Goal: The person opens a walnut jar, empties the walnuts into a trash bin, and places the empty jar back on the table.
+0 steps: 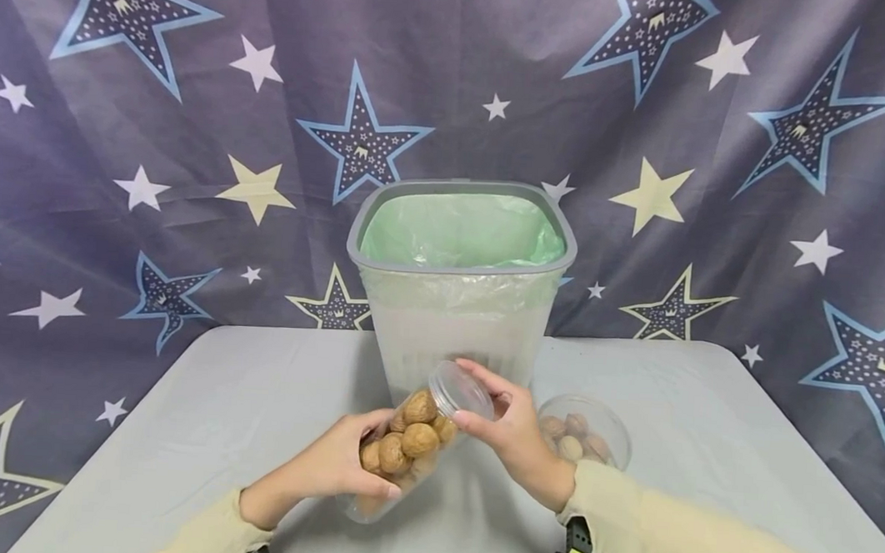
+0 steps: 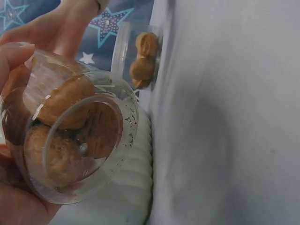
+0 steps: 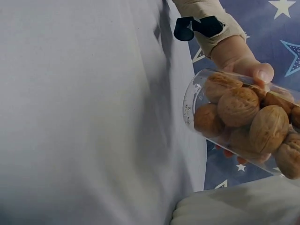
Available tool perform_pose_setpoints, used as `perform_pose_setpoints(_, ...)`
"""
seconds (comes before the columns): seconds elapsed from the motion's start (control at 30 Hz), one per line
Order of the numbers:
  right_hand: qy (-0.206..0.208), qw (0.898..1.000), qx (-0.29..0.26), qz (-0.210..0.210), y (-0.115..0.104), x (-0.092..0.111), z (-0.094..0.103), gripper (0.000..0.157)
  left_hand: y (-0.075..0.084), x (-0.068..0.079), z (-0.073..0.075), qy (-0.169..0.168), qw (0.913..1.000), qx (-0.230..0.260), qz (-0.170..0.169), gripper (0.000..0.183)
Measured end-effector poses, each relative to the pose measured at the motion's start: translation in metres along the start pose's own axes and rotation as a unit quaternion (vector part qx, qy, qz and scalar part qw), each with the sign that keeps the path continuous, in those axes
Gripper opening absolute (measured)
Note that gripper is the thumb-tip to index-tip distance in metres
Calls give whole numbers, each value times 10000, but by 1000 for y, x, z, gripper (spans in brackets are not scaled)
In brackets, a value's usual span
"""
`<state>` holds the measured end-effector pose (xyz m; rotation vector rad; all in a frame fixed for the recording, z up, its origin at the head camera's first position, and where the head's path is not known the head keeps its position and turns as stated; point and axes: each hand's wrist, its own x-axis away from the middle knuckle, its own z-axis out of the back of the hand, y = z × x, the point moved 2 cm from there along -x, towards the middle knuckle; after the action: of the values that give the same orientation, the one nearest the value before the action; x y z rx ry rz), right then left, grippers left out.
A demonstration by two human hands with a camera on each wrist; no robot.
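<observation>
- Walnut jar [image 1: 361,509], clear plastic, is right between the two hands, tilted, mouth end up toward the right one.
- Left hand [image 1: 339,456] is wrapped around the jar's body, thumb on the near side, looks like a solid hold to me.
- Right hand [image 1: 511,424] has thumb and fingers pinching the clear lid [image 1: 468,392] at the jar's mouth; can't tell from where I'm standing if it's screwed tight.
- Walnuts [image 1: 394,453] are piled up inside, you can see them straight through the wall.
- Another see-through container [image 1: 617,419] with nuts in it sits on the table [image 1: 240,416], just to the right of the right hand.
- Big pale bin [image 1: 458,336], green liner [image 1: 456,227] inside, stands upright past both hands.
</observation>
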<state>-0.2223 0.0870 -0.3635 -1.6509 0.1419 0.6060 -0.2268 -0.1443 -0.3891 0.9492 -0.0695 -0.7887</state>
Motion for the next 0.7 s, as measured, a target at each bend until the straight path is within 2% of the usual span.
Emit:
perform_pose_setpoints(0.13,56,9998,8,-188,2,6,6,72,3,-1,-2,-124,9999,82,81,62)
perform_pose_setpoints(0.37,58,9994,107,-321,3,19,13,70,9,-1,-3,-319,9994,-71,75,58)
perform_pose_setpoints(0.7,217,9997,-57,83,1,21,23,68,17,-12,-3,-315,9985,-392,215,63)
